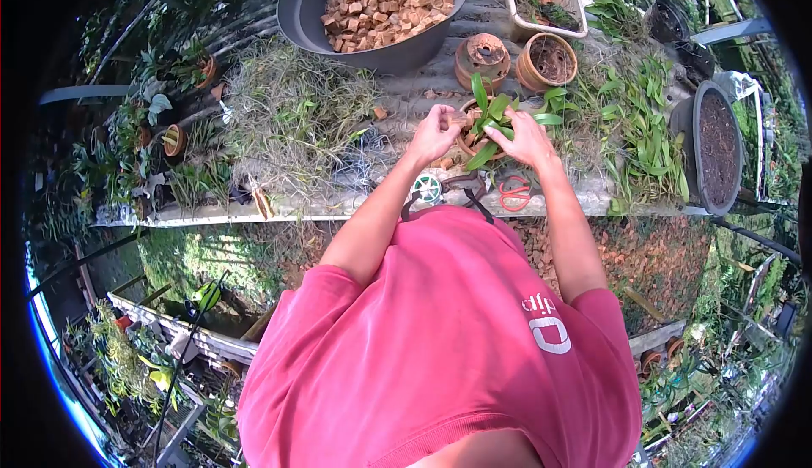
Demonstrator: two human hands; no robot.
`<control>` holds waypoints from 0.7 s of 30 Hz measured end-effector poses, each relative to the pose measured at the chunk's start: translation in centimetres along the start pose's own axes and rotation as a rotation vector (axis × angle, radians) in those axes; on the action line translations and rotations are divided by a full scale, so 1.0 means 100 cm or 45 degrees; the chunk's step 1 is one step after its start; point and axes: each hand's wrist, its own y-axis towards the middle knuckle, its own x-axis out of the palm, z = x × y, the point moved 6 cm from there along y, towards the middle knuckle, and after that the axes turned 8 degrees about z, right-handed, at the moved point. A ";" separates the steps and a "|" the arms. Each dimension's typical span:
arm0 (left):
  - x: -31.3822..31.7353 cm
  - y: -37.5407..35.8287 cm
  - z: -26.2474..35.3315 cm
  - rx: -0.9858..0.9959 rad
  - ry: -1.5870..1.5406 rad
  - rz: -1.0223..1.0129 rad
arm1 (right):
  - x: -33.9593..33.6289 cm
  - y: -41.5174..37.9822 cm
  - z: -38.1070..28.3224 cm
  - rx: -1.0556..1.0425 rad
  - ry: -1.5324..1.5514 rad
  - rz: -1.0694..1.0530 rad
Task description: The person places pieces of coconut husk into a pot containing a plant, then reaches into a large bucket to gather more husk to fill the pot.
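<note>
A small clay pot (pixel 468 148) on the bench holds a leafy green plant (pixel 491 117) with strap-like leaves, and brown chunks show around its base. My left hand (pixel 434 136) is at the pot's left side, fingers pinched on a brown chunk (pixel 459 120) at the rim. On the other side, my right hand (pixel 528 140) grips the plant among its leaves, the thumb pointing in toward the middle. Its fingertips are partly hidden by foliage. Close to my body lie red-handled scissors (pixel 514 193), a green-and-white spool of tie wire (pixel 426 187) and a dark-handled tool (pixel 463 182).
Behind the pot stand a big grey tub (pixel 397 60) of brown chunks, two clay pots, one upside down (pixel 482 60) and one upright (pixel 548 62), and a rectangular planter (pixel 550 28). Dry tangled plants (pixel 296 121) lie left, leafy plants (pixel 647 130) right, beside a black tub (pixel 710 147).
</note>
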 end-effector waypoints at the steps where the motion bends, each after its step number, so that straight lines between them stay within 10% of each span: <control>1: -0.004 -0.007 0.014 -0.029 0.031 0.015 | -0.010 -0.001 -0.011 -0.003 -0.097 -0.058; 5: 0.000 -0.002 0.015 0.055 0.094 -0.035 | -0.009 0.000 0.005 0.017 0.032 -0.007; 14: 0.000 -0.010 0.031 0.154 0.240 -0.057 | -0.117 -0.071 0.004 0.071 0.428 1.246; 19: 0.019 -0.008 0.041 0.317 0.421 -0.045 | -0.007 -0.088 0.107 0.557 0.450 0.804; 21: 0.023 -0.009 0.045 0.381 0.575 -0.045 | 0.016 -0.085 0.100 0.332 0.483 0.647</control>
